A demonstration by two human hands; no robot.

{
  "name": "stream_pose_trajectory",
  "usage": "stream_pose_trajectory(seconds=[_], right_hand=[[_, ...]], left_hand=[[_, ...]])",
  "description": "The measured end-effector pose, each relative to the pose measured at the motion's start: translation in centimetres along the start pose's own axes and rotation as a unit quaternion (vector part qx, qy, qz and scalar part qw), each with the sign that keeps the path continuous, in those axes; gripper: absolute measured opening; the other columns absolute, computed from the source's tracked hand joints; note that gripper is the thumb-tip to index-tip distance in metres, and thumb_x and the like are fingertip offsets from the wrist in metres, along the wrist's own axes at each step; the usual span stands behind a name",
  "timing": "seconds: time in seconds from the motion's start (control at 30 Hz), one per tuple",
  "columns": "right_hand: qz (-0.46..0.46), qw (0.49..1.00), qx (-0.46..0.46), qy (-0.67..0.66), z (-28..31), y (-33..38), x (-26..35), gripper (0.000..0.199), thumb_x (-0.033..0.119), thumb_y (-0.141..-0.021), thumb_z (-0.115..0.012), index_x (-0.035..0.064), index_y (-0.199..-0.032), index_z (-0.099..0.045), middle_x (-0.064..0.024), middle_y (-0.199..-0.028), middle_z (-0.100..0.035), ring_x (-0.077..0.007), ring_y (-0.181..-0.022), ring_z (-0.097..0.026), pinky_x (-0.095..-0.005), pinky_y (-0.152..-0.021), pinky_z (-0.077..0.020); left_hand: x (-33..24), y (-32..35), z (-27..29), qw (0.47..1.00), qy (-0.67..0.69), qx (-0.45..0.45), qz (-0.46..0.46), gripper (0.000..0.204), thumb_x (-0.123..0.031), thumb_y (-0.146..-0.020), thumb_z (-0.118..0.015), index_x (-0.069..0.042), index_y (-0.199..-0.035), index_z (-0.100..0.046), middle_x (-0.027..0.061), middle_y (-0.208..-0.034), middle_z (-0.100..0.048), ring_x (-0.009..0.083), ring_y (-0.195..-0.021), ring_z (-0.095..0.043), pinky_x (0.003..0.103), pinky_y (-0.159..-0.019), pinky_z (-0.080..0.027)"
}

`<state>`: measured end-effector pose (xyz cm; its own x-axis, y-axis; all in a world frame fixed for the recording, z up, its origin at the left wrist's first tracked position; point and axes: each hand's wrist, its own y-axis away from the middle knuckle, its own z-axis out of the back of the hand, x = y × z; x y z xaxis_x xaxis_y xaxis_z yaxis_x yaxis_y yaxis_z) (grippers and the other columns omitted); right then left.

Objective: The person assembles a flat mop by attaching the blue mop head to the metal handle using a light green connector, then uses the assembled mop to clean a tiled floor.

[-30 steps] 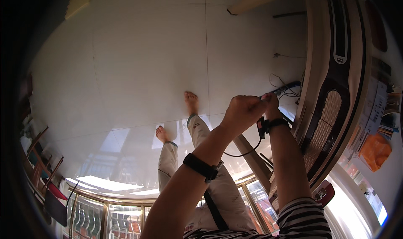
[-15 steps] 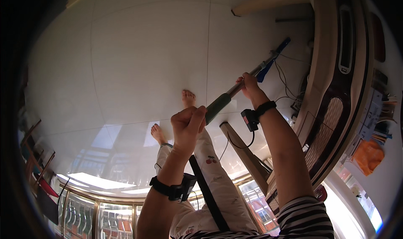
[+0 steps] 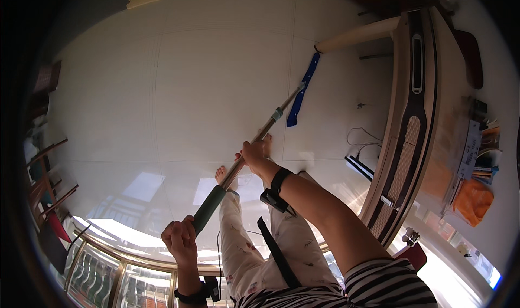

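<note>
A flat mop slants across the view, its long blue head [image 3: 304, 90] lying on the pale tiled floor [image 3: 216, 80] close to a cabinet leg. My left hand [image 3: 180, 238] is closed round the top end of the dark green grip [image 3: 209, 208]. Farther down, my right hand [image 3: 253, 153] wraps the metal pole [image 3: 234, 168], below which a grey-green collar [image 3: 277, 113] shows. The fingers of my right hand partly cover the pole. Both wrists wear black straps with small black boxes.
A long wooden cabinet [image 3: 403, 151] on splayed legs runs along the right, with loose cables [image 3: 363, 137] on the floor beneath it. An orange cloth [image 3: 473, 202] hangs beyond it. Wooden chairs [image 3: 49, 172] stand at the left. A metal-framed window [image 3: 122, 275] lies along the lower left. My bare feet are near the pole.
Both hands have moved left and down with the mop. Its blue head has come out from beside the cabinet onto more open floor and now shows at full length.
</note>
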<state>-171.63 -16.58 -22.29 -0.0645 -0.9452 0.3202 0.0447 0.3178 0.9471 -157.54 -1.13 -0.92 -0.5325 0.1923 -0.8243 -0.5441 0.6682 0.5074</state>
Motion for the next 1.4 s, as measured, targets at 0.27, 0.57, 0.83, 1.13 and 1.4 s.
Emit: stream_pose_trajectory(seconds=[0.27, 0.57, 0.83, 1.13, 1.4], right_hand=[[-0.02, 0.992, 0.12, 0.029, -9.8, 10.8, -0.7, 0.034, 0.007, -0.081, -0.041, -0.0018, -0.102, -0.016, -0.0142, -0.076, -0.041, -0.0229, -0.055, -0.053, -0.0364, -0.049, -0.0532], [-0.026, 0.98, 0.196, 0.016, -7.0, 13.7, 6.6, 0.023, 0.007, -0.08, -0.043, -0.0061, -0.092, -0.029, -0.0129, -0.072, -0.044, -0.0216, -0.053, -0.054, -0.0345, -0.045, -0.0521], [0.028, 0.989, 0.06, -0.132, 7.2, 9.9, 10.6, 0.016, 0.012, -0.079, -0.045, -0.001, -0.081, -0.036, -0.0104, -0.067, -0.045, -0.0208, -0.054, -0.052, -0.0313, -0.049, -0.0496], [-0.026, 0.906, 0.032, -0.422, 18.0, -0.6, 17.4, 0.011, 0.012, -0.086, -0.04, 0.0072, -0.079, -0.032, -0.0064, -0.064, -0.041, -0.0174, -0.049, -0.044, -0.0307, -0.049, -0.0458], [-0.064, 0.984, -0.015, -0.163, 0.5, 6.0, 14.9, 0.023, 0.009, -0.082, -0.036, 0.0127, -0.1, -0.021, -0.0098, -0.06, -0.04, -0.0174, -0.042, -0.042, -0.0303, -0.036, -0.0421]], left_hand=[[-9.6, 7.1, 2.3, 0.982, -0.137, -0.026, -0.13, 0.033, -0.01, -0.082, -0.039, -0.012, -0.052, -0.027, -0.0028, -0.042, -0.022, 0.0076, -0.04, -0.023, 0.032, -0.068, -0.034], [-12.7, 8.2, -7.8, 0.965, -0.192, 0.032, -0.176, 0.038, -0.008, -0.082, -0.045, -0.01, -0.049, -0.027, -0.0022, -0.038, -0.028, 0.0076, -0.036, -0.024, 0.032, -0.065, -0.036], [-10.7, 3.5, -16.2, 0.996, -0.01, 0.085, -0.035, 0.038, -0.007, -0.086, -0.04, -0.012, -0.05, -0.027, -0.0031, -0.04, -0.021, 0.0079, -0.036, -0.02, 0.029, -0.057, -0.036], [-2.6, -2.8, -29.9, 0.986, 0.051, -0.001, 0.157, 0.039, -0.011, -0.081, -0.048, -0.012, -0.048, -0.027, -0.0013, -0.042, -0.022, 0.0105, -0.038, -0.022, 0.026, -0.056, -0.035], [-9.4, -3.3, -20.2, 0.984, 0.087, -0.134, 0.083, 0.041, -0.008, -0.082, -0.049, -0.014, -0.048, -0.028, -0.0024, -0.042, -0.023, 0.0086, -0.036, -0.02, 0.024, -0.042, -0.024]])
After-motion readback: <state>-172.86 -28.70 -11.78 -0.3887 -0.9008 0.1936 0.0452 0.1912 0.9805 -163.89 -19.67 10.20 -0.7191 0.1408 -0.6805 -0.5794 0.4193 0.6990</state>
